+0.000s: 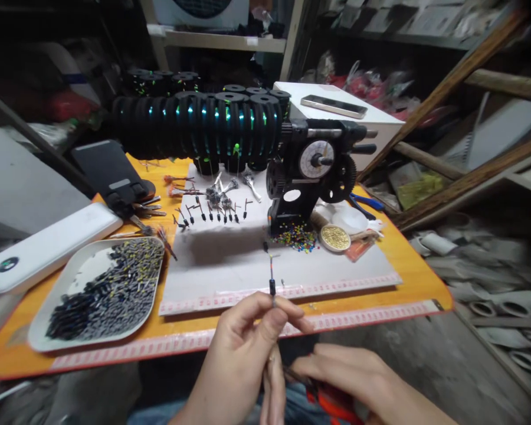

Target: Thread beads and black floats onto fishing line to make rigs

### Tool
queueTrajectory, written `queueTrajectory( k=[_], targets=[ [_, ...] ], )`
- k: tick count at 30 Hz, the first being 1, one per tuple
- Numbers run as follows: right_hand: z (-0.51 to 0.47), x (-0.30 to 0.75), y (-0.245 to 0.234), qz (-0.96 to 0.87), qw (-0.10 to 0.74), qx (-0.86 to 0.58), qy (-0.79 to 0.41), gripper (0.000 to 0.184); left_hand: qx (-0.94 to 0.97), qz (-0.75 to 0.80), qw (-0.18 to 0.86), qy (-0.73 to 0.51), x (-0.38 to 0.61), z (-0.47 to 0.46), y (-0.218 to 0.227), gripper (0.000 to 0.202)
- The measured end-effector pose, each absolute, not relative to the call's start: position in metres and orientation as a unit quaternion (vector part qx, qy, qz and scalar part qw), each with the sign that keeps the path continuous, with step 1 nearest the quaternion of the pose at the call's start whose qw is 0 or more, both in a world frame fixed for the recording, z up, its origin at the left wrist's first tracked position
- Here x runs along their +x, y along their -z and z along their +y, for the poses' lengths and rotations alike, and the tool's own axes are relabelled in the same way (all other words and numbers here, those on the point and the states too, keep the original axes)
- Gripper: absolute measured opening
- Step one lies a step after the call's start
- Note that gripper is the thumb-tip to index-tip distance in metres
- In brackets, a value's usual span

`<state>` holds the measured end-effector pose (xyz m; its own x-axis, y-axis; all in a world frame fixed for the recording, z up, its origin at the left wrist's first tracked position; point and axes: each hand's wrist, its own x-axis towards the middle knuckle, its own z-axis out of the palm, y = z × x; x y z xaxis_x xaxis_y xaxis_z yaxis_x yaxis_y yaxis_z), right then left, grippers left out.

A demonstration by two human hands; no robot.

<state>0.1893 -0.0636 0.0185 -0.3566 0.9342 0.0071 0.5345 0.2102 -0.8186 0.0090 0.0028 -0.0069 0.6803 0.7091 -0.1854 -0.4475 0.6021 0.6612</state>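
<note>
Between the thumb and forefinger of my left hand (243, 354) is a thin upright wire piece with a black sleeve (272, 287). Orange and pale bits show along its upper stem, and its lower end is hidden by the fingers. My right hand (354, 372) is closed around red-handled pliers (331, 404), whose dark jaws point at the left fingers; the tips are partly hidden. Beyond the hands, a row of similar small black-sleeved pieces (216, 217) lies on the white board (230, 260). Multicoloured beads (297, 236) are heaped beside a small dish of gold beads (335, 238).
A white tray (38, 330) of black and grey small parts stands at left, near a white power bank (48, 248). Behind the board rises a black geared rack (203, 127) with a dial. A phone (334, 106) lies on a white box; blue-handled pliers (367, 202) are at right.
</note>
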Motion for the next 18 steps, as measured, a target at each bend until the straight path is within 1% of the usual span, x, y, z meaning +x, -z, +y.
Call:
queueTrajectory(
  k=[3,7,9,12,14,18],
  targets=[
    [-0.057,0.189,-0.021,-0.739,0.256,-0.512,-0.356,0.05,0.293,0.222,0.869,-0.331,0.007,0.004,0.004,0.026],
    [-0.054,0.19,-0.026,-0.743,0.224,-0.505,-0.377,0.044,0.298,0.219,0.873,-0.318,0.007,0.004,0.006,0.027],
    [-0.053,0.19,-0.028,-0.745,0.23,-0.496,-0.383,0.046,0.3,0.221,0.873,-0.315,0.007,0.004,0.007,0.027],
    [-0.053,0.191,-0.03,-0.751,0.248,-0.495,-0.359,0.044,0.301,0.216,0.874,-0.315,0.006,0.005,0.007,0.027],
    [-0.053,0.193,-0.031,-0.753,0.247,-0.5,-0.349,0.041,0.299,0.216,0.874,-0.315,0.006,0.005,0.007,0.027],
    [-0.049,0.19,-0.033,-0.755,0.234,-0.486,-0.373,0.041,0.295,0.22,0.874,-0.317,0.006,0.006,0.004,0.027]
  ],
)
